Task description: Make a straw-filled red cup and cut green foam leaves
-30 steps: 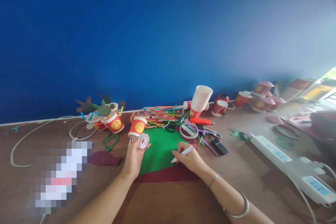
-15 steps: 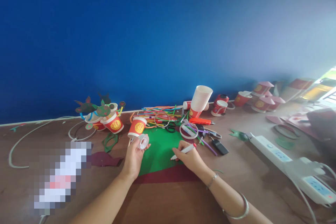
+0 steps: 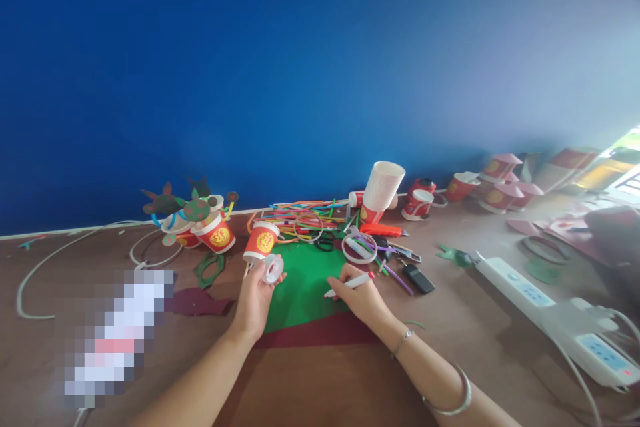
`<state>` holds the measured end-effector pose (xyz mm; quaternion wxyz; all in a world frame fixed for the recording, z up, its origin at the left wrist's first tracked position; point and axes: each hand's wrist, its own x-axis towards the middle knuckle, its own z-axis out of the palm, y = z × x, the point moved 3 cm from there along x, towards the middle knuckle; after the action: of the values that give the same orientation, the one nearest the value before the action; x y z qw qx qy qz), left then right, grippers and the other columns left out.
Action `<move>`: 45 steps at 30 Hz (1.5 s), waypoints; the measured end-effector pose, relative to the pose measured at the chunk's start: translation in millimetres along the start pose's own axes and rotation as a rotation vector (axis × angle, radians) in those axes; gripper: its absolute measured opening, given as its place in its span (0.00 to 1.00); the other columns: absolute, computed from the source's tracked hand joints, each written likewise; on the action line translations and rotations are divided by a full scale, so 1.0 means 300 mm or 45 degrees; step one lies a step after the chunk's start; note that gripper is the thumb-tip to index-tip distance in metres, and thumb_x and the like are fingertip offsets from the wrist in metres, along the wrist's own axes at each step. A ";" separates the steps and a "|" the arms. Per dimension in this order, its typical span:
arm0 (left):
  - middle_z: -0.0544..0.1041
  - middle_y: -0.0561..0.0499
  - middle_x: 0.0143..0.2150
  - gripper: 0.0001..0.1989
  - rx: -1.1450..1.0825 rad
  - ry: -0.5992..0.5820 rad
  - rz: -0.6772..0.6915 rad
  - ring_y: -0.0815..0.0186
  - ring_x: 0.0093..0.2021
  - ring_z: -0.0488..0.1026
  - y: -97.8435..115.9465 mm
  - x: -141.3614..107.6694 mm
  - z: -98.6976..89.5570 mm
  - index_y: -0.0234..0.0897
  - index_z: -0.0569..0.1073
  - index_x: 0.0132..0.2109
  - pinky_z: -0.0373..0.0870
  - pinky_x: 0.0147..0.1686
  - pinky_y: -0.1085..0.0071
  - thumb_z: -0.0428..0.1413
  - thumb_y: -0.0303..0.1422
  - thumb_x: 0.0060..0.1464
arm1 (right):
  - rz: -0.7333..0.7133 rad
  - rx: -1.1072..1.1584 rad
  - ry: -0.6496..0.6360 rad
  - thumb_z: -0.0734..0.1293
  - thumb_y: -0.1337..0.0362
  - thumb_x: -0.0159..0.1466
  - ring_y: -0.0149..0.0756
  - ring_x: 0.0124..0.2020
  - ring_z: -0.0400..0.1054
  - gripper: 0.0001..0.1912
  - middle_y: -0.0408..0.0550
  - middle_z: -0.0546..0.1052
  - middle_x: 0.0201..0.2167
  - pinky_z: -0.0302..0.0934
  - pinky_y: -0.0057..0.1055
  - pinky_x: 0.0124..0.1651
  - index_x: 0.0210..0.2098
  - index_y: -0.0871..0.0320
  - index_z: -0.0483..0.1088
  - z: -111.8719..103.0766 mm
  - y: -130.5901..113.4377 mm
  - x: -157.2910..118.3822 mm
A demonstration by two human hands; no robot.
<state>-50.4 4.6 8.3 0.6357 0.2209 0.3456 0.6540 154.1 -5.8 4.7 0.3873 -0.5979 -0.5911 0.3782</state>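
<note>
Between the thumb and fingers of my left hand (image 3: pixel 254 300) is a roll of clear tape (image 3: pixel 273 269), held up on its edge. Just behind that hand a red and white paper cup (image 3: pixel 261 241) with a gold emblem stands on the table. My right hand (image 3: pixel 364 295) grips a white marker with a red end (image 3: pixel 353 281), its tip pointing left over a green sheet (image 3: pixel 305 290). Whether the tip touches the sheet I cannot tell. Under the green sheet, a dark red sheet (image 3: pixel 320 335) sticks out at the front.
Colourful pipe cleaners (image 3: pixel 300 217) lie behind the sheets. A cup stack (image 3: pixel 383 187), an orange utility knife (image 3: pixel 383 230), black scissors (image 3: pixel 325 243) and a key fob (image 3: pixel 419 278) are nearby. Decorated cups (image 3: pixel 214 232) stand left; a power strip (image 3: pixel 517 285) lies right.
My right hand and the marker have shifted slightly up and to the left over the green sheet. My left hand keeps its place with the tape roll.
</note>
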 end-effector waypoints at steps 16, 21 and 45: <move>0.75 0.48 0.38 0.14 0.009 0.016 -0.004 0.62 0.41 0.71 0.001 0.000 -0.002 0.35 0.71 0.40 0.69 0.37 0.67 0.57 0.38 0.45 | 0.002 0.089 -0.037 0.63 0.62 0.55 0.33 0.18 0.68 0.13 0.41 0.71 0.13 0.53 0.23 0.20 0.19 0.55 0.55 -0.006 0.008 -0.005; 0.75 0.48 0.38 0.14 0.014 0.008 -0.004 0.63 0.40 0.71 0.003 -0.001 0.001 0.35 0.71 0.40 0.69 0.37 0.67 0.57 0.38 0.46 | -0.007 0.077 -0.030 0.64 0.58 0.56 0.35 0.22 0.71 0.13 0.43 0.74 0.16 0.54 0.24 0.22 0.20 0.56 0.58 -0.005 0.001 -0.003; 0.75 0.48 0.38 0.13 0.019 0.017 -0.014 0.63 0.39 0.72 -0.001 0.002 -0.002 0.35 0.72 0.39 0.69 0.38 0.67 0.56 0.38 0.46 | -0.004 -0.009 0.008 0.64 0.59 0.55 0.31 0.19 0.66 0.14 0.42 0.73 0.16 0.52 0.24 0.21 0.19 0.56 0.57 -0.006 -0.012 -0.006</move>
<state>-50.5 5.0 7.5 0.6353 0.2193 0.3559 0.6494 154.2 -7.7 8.7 0.3877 -0.5996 -0.5920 0.3737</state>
